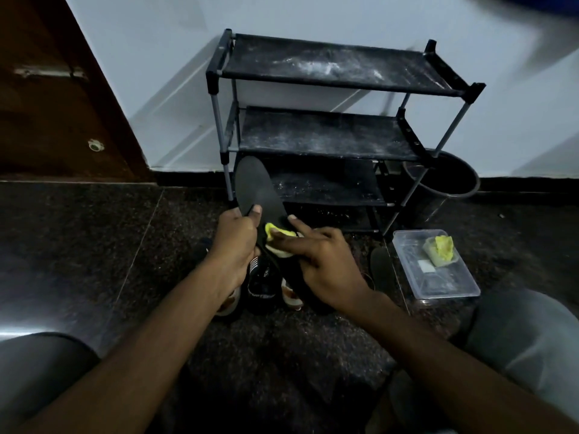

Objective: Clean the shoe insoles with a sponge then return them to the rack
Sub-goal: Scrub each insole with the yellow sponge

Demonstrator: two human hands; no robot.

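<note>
A black insole (pixel 254 183) stands tilted in front of the rack, toe end up. My left hand (pixel 236 242) grips its left edge, thumb on the top face. My right hand (pixel 316 261) presses a yellow sponge (pixel 279 234) against the insole's lower half, index finger stretched over it. A second dark insole (pixel 380 266) lies on the floor to the right. The black shoe rack (pixel 329 133) stands against the wall, its three shelves dusty and bare.
A pair of black and white shoes (pixel 263 285) sits on the floor under my hands. A clear plastic box (pixel 438 278) holding another yellow sponge (pixel 440 249) lies at the right. A dark bucket (pixel 445 183) stands beside the rack. A wooden door (pixel 53 98) is at the left.
</note>
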